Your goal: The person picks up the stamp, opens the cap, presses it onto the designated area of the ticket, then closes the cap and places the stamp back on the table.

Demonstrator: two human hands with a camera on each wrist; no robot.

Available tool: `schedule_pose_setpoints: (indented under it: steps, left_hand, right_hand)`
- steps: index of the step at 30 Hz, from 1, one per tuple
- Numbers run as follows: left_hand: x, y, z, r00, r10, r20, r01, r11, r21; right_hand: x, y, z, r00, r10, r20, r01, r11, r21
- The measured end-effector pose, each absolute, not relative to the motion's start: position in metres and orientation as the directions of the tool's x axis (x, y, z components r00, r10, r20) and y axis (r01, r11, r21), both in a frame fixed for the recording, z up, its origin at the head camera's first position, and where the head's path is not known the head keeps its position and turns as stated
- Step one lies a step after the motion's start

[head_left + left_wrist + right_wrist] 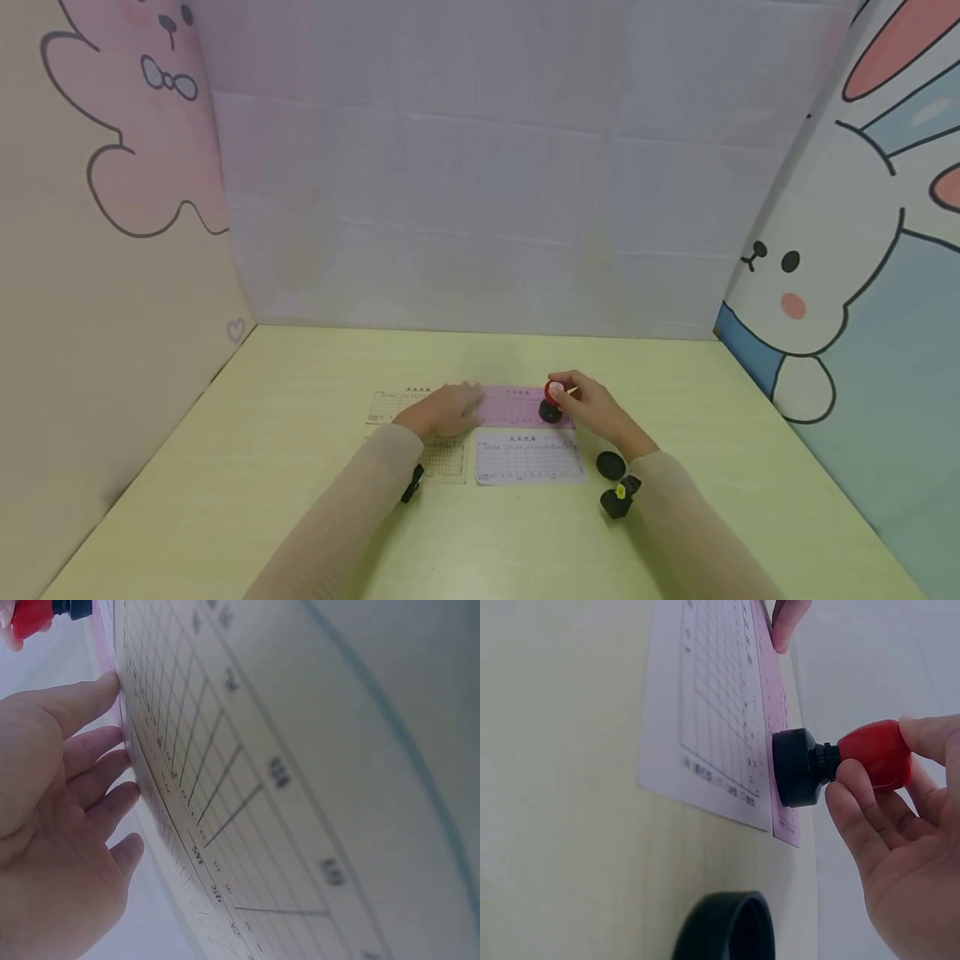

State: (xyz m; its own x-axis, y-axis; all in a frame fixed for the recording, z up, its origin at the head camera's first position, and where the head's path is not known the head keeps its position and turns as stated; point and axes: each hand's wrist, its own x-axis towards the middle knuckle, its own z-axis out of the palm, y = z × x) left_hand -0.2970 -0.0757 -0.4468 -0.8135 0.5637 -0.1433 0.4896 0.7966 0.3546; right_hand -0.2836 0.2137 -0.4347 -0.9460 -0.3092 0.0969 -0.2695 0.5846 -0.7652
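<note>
My right hand (596, 408) grips the red knob of a stamp (874, 754) with fingers and thumb. The stamp's black base (795, 768) stands on the right part of a pink printed form (510, 407). Fingertips of my left hand (446, 410) rest at that form's left edge, the fingers fairly straight. In the left wrist view the left hand (67, 772) holds nothing. A white printed form (528, 458) lies just in front of the pink one. Two yellowish forms lie on the left, the back one (386, 406) partly under my left hand and arm.
A round black cap (611, 465) lies on the table right of the white form, near my right wrist; its hollow rim (750, 930) shows in the right wrist view. The pale yellow table (300, 375) ends at a white cloth wall (480, 208), with cartoon-printed walls either side.
</note>
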Motion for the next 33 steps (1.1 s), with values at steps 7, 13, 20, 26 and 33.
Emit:
schedule_pose_setpoints:
  steps: [7,13,20,26,33]
  left_hand:
    - [-0.2935,-0.0752,-0.4457,-0.814,0.561,-0.15,0.485,0.799,0.357]
    - [-0.2931,-0.0752,-0.4445,-0.81,0.569,-0.139,0.493,0.791,0.363]
    - [-0.2936,-0.0746,-0.4429,-0.812,0.567,-0.141,0.489,0.792,0.365]
    - [-0.2929,-0.0741,-0.4419,-0.812,0.566,-0.145,0.491,0.795,0.356]
    - [-0.2934,-0.075,-0.4428,-0.815,0.561,-0.147,0.486,0.799,0.353]
  right_hand:
    - [-0.2807,0.2119,-0.4355,-0.955,-0.289,0.073,-0.238,0.593,-0.769]
    - [-0.2803,0.2123,-0.4366,-0.954,-0.289,0.082,-0.245,0.589,-0.771]
    - [-0.2802,0.2124,-0.436,-0.955,-0.29,0.068,-0.232,0.581,-0.78]
    - [-0.2797,0.2103,-0.4356,-0.958,-0.28,0.058,-0.217,0.58,-0.785]
    - [-0.2782,0.2083,-0.4342,-0.957,-0.282,0.066,-0.226,0.584,-0.78]
